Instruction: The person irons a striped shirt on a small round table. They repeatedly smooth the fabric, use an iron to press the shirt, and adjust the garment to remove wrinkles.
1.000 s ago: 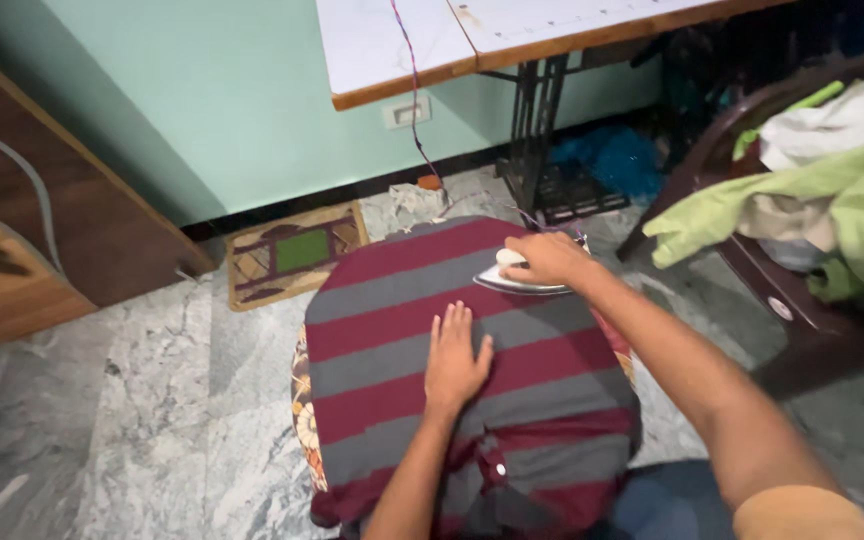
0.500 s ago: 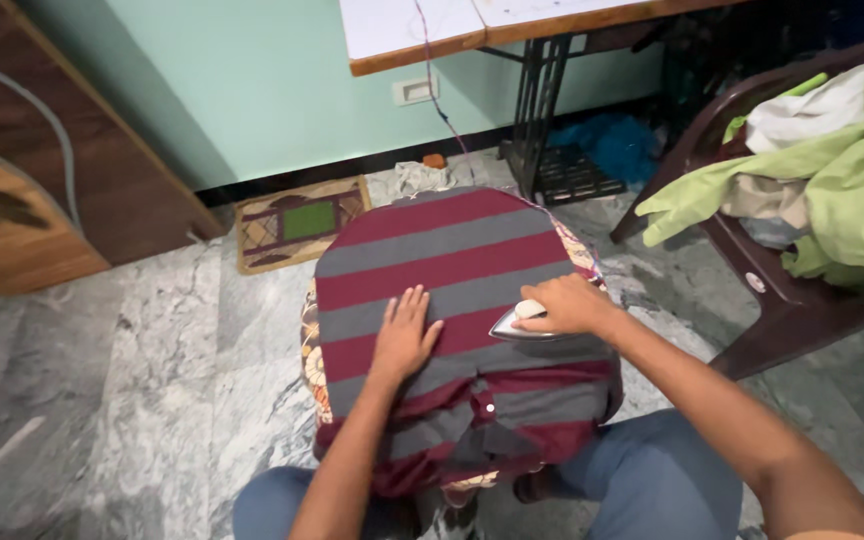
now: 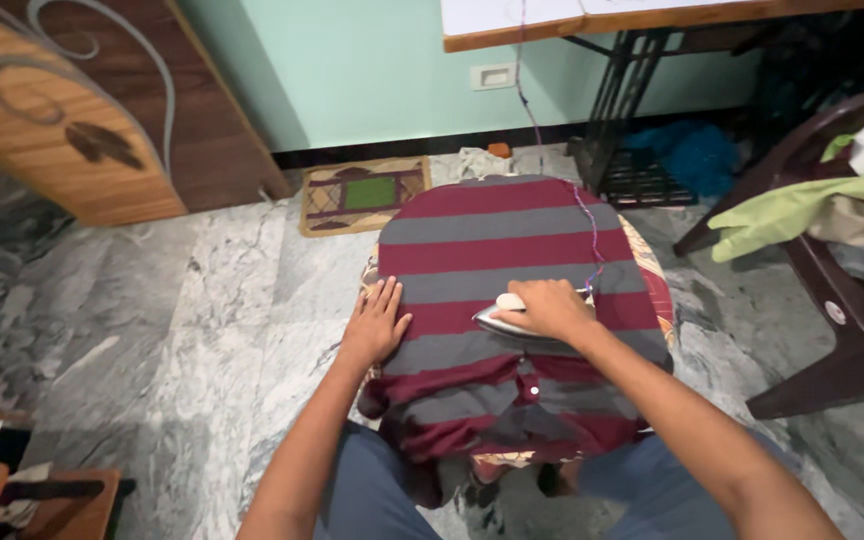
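Observation:
A maroon and grey striped shirt (image 3: 497,235) lies spread over a round padded stool with a floral cover (image 3: 658,290). My right hand (image 3: 544,308) grips the handle of a small clothes iron (image 3: 497,318) resting on the shirt near its middle. The iron's thin cord (image 3: 580,205) runs up across the shirt towards the wall. My left hand (image 3: 377,322) presses flat on the shirt's left edge, fingers spread. My knees in blue jeans sit below the stool.
A dark plastic chair (image 3: 842,330) heaped with green and white clothes (image 3: 812,205) stands at the right. A sewing table with a black iron frame (image 3: 622,100) is at the back. A small mat (image 3: 364,192) lies by the wall, a wooden cupboard (image 3: 82,130) at the left.
My right hand has drawn the iron from the shirt's far right side back towards me and to the middle. My left hand has slid from the centre to the shirt's left edge.

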